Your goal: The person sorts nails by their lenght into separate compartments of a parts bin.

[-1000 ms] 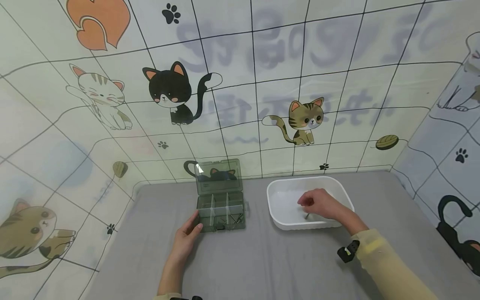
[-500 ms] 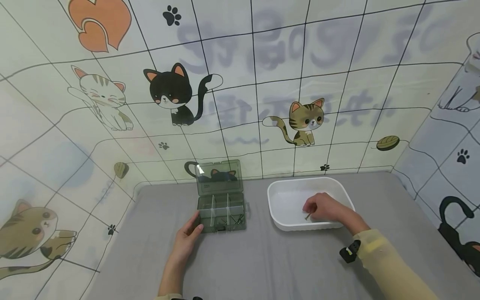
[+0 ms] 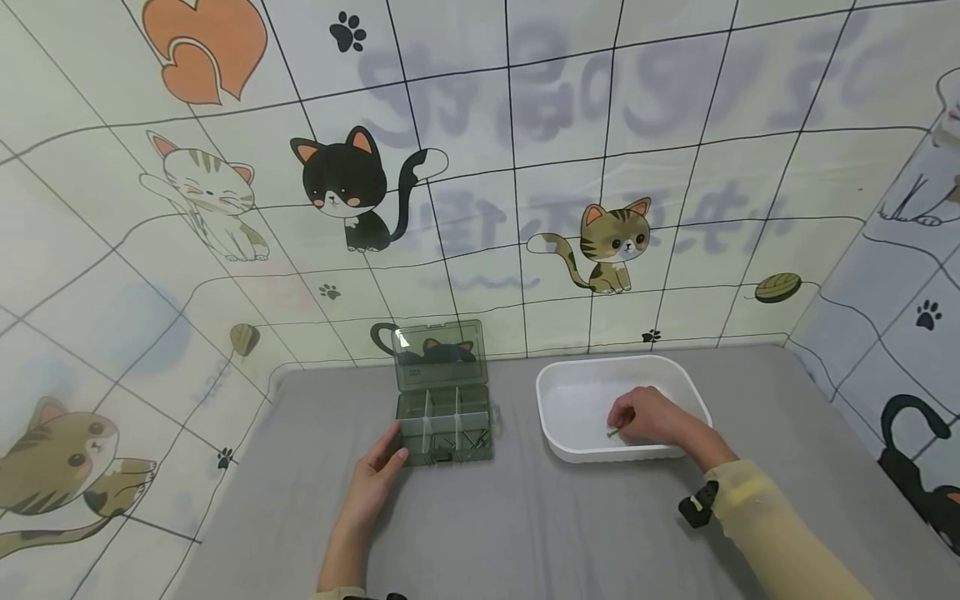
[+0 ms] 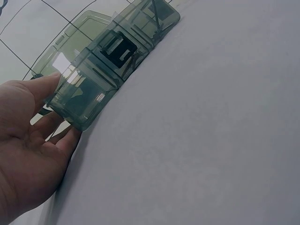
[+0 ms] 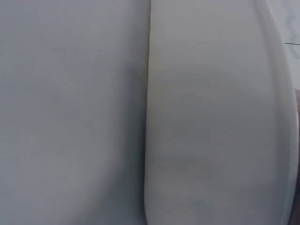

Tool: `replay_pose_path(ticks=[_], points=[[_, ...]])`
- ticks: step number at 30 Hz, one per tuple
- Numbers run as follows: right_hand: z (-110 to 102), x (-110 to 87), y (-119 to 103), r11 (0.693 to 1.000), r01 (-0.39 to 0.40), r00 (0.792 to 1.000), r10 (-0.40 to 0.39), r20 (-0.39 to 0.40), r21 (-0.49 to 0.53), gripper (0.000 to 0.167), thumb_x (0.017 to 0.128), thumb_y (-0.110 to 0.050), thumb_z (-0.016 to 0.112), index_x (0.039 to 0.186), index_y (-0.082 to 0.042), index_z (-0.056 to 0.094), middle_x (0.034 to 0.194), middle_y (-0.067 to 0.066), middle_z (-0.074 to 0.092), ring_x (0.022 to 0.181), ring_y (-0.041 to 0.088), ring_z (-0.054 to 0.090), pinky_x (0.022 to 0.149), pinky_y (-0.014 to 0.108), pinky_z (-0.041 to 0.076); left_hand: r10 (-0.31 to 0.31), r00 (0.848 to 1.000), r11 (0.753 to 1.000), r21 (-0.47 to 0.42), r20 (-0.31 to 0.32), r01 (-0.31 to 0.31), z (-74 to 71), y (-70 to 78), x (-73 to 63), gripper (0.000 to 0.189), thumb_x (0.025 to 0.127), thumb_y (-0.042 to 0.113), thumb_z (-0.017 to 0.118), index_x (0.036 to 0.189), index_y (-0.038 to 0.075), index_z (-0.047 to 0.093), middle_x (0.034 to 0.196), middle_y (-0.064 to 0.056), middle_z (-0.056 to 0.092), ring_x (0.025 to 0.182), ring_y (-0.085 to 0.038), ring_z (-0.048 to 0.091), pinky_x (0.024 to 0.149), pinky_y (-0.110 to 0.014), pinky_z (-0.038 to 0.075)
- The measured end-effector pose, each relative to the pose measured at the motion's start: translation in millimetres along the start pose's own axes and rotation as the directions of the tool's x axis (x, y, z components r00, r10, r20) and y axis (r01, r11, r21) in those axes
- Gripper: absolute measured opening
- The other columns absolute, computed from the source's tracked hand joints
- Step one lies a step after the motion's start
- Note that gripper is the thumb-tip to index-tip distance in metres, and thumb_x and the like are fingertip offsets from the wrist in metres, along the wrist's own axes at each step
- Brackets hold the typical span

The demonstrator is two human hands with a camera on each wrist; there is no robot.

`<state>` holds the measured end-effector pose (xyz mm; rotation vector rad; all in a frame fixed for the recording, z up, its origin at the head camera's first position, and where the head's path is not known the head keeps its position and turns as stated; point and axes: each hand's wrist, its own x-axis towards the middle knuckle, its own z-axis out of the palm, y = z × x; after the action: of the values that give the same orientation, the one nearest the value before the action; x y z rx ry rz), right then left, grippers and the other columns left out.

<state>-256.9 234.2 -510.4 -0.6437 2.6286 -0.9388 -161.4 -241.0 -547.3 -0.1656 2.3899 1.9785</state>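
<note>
A clear green compartment box (image 3: 442,422) stands on the left of the table with its lid (image 3: 439,357) raised. Several small screws (image 3: 476,438) lie in its front right compartment. My left hand (image 3: 375,468) grips the box's left front corner, thumb over the rim and fingers against the side, as the left wrist view (image 4: 28,150) shows. Over the white tray (image 3: 558,450), my right hand (image 3: 652,417) reaches in with curled fingers. From its fingertips a small screw (image 3: 613,432) sticks out near the tray floor. The right thumb is hidden.
The grey cloth (image 3: 517,517) covers the table. Behind it rises a cat-patterned fabric wall (image 3: 480,208). The right wrist view shows mainly the tray's outer side (image 5: 211,117) and grey cloth, the tray's wall standing between camera and fingers.
My right hand has shifted slightly right and lower inside the tray, and the screw at its fingertips lies at a flatter angle. The left hand and the box have stayed in place.
</note>
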Motion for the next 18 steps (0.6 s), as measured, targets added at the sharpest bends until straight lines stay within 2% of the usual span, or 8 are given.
replay_pose_path(ticks=[4, 10, 12, 14, 17, 18], points=[[0.5, 2.4, 1.2, 1.000, 0.011, 1.000, -0.011, -0.014, -0.004, 0.018, 0.075, 0.008, 0.075, 0.083, -0.009, 0.077, 0.077, -0.004, 0.069, 0.073, 0.012, 0.055, 0.068, 0.031, 0.048, 0.003, 1.000, 1.000, 0.001, -0.003, -0.003, -0.4, -0.2, 0.9, 0.054, 0.106, 0.016, 0.061, 0.157, 0.010, 0.043, 0.165, -0.012, 0.031, 0.152, -0.030, 0.025, 0.114, -0.034, 0.032], [2.3, 5.4, 4.9, 1.000, 0.010, 0.999, -0.010, -0.030, -0.015, 0.015, 0.078, 0.005, 0.078, 0.083, -0.009, 0.080, 0.080, -0.004, 0.073, 0.076, 0.010, 0.059, 0.071, 0.031, 0.050, 0.007, 1.000, 1.000, 0.005, -0.007, -0.007, 0.0, 0.3, 1.4, 0.054, 0.105, 0.015, 0.061, 0.157, 0.009, 0.044, 0.164, -0.013, 0.031, 0.152, -0.031, 0.026, 0.117, -0.045, 0.027], [3.0, 5.5, 5.7, 1.000, 0.004, 0.999, -0.005, -0.031, -0.022, 0.014, 0.078, 0.004, 0.078, 0.083, -0.009, 0.080, 0.081, -0.003, 0.074, 0.077, 0.010, 0.060, 0.071, 0.032, 0.050, 0.008, 1.000, 1.000, 0.007, -0.009, -0.008, 0.2, -0.2, 1.2, 0.054, 0.105, 0.015, 0.061, 0.156, 0.009, 0.044, 0.164, -0.014, 0.032, 0.151, -0.032, 0.026, 0.117, -0.041, 0.029], [3.9, 5.7, 6.1, 1.000, -0.004, 0.999, 0.003, -0.032, -0.027, 0.014, 0.079, 0.003, 0.078, 0.084, -0.009, 0.081, 0.081, -0.004, 0.074, 0.077, 0.010, 0.061, 0.072, 0.032, 0.051, 0.010, 1.000, 1.000, 0.008, -0.010, -0.009, 0.2, -1.1, 1.2, 0.054, 0.105, 0.015, 0.061, 0.156, 0.008, 0.044, 0.164, -0.014, 0.032, 0.151, -0.032, 0.026, 0.114, -0.031, 0.032], [4.4, 5.4, 6.1, 0.999, -0.006, 0.999, 0.005, -0.033, -0.032, 0.014, 0.079, 0.003, 0.078, 0.084, -0.009, 0.081, 0.082, -0.003, 0.074, 0.078, 0.011, 0.060, 0.072, 0.033, 0.050, 0.014, 1.000, 1.000, 0.006, -0.011, -0.014, 0.3, -2.5, 0.9, 0.054, 0.105, 0.015, 0.061, 0.156, 0.008, 0.044, 0.164, -0.013, 0.032, 0.152, -0.031, 0.026, 0.104, -0.014, 0.035], [4.5, 5.4, 6.1, 0.999, -0.007, 0.999, 0.006, -0.033, -0.034, 0.014, 0.079, 0.004, 0.078, 0.084, -0.009, 0.081, 0.082, -0.003, 0.074, 0.078, 0.011, 0.060, 0.072, 0.033, 0.050, 0.014, 1.000, 1.000, 0.003, -0.012, -0.014, 0.3, -2.7, 0.9, 0.054, 0.105, 0.015, 0.062, 0.156, 0.008, 0.044, 0.164, -0.013, 0.033, 0.152, -0.031, 0.026, 0.103, -0.013, 0.035]])
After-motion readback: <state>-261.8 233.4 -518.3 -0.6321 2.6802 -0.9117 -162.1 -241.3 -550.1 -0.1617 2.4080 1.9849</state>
